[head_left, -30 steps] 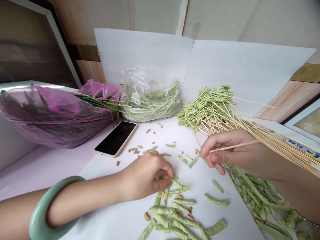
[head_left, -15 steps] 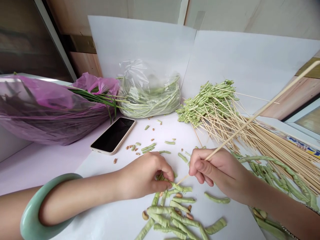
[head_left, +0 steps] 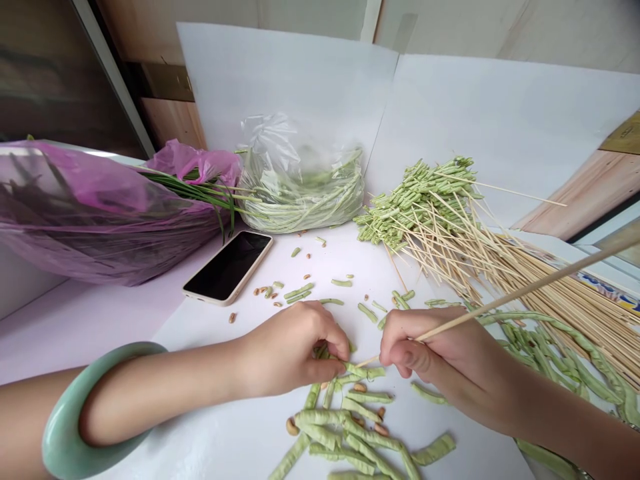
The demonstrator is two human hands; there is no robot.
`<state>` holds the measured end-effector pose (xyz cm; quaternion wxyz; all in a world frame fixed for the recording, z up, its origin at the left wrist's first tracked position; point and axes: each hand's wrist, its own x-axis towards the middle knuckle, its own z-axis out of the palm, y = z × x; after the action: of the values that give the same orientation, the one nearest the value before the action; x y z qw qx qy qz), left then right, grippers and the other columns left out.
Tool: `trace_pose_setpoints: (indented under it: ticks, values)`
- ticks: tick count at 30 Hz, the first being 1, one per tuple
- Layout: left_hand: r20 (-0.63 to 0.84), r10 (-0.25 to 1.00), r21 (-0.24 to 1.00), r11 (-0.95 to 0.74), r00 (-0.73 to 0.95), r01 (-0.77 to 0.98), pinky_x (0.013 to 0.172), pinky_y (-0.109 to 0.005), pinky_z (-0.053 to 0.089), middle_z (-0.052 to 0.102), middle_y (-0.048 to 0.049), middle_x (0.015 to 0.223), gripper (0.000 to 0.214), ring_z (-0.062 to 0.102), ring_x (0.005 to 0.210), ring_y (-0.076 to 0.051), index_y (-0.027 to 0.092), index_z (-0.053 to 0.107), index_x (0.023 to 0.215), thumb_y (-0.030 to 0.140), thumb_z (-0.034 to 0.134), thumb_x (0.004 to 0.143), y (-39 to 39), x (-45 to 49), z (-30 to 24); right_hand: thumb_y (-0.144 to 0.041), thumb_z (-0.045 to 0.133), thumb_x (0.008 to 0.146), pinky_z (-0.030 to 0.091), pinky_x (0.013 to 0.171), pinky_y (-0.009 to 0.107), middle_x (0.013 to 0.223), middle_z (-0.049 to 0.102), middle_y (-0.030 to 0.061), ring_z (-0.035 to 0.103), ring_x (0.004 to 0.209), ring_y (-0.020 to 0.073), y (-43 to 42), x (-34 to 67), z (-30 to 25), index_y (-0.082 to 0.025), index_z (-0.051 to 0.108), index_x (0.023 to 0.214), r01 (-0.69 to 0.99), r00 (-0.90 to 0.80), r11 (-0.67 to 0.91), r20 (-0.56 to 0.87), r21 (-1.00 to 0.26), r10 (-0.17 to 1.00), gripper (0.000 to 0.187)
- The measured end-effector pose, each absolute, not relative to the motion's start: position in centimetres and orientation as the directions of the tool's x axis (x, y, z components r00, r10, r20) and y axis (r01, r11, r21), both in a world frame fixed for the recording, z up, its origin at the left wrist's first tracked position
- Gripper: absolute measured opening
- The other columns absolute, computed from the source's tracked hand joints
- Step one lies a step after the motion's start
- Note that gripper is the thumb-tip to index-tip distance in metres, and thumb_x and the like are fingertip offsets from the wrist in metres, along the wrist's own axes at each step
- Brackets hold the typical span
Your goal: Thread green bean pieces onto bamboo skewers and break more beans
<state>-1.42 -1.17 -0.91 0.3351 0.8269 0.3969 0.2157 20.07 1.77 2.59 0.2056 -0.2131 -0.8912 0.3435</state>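
Observation:
My left hand point(head_left: 295, 347), with a jade bangle point(head_left: 75, 413) on its wrist, pinches a cut green bean piece point(head_left: 357, 371) at the top of a heap of bean pieces point(head_left: 350, 433) on white paper. My right hand point(head_left: 440, 350) is closed on a bamboo skewer point(head_left: 520, 290). The skewer runs up to the right, and its tip touches the pinched piece between the two hands.
A phone point(head_left: 229, 267) lies face up left of centre. Behind it are a purple bag of greens point(head_left: 95, 213) and a clear bag of long beans point(head_left: 305, 187). Finished bean skewers point(head_left: 425, 200) and bare sticks point(head_left: 565, 293) fan out at right above whole beans point(head_left: 560, 360).
My right hand took a skewer from the pile, swung it over and brought its tip down to the bean piece that my left hand holds. The skewer now lies at a flatter angle.

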Motion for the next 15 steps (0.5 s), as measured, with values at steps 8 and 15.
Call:
trace_pose_setpoints:
  ticks: [8, 15]
  values:
    - [0.059, 0.807, 0.725, -0.44, 0.588, 0.53, 0.059, -0.017, 0.043, 0.066, -0.003, 0.073, 0.015, 0.058, 0.069, -0.012, 0.014, 0.076, 0.08, 0.004, 0.066, 0.077, -1.34, -1.36, -0.6, -0.043, 0.037, 0.102, 0.029, 0.046, 0.021, 0.06, 0.038, -0.0047, 0.036, 0.051, 0.0089, 1.68, 19.58, 1.98, -0.02, 0.041, 0.067, 0.271, -0.852, 0.658, 0.143, -0.703, 0.503, 0.042]
    - [0.064, 0.807, 0.736, -0.436, 0.587, 0.518, 0.061, -0.018, 0.043, 0.067, -0.0028, 0.074, 0.014, 0.058, 0.07, -0.013, 0.014, 0.075, 0.08, 0.004, 0.066, 0.077, -1.37, -1.37, -0.56, -0.046, 0.038, 0.101, 0.03, 0.045, 0.022, 0.058, 0.045, -0.0034, 0.039, 0.048, 0.0087, 1.97, 19.6, 1.94, -0.019, 0.049, 0.066, 0.256, -0.814, 0.62, 0.18, -0.741, 0.552, 0.045]
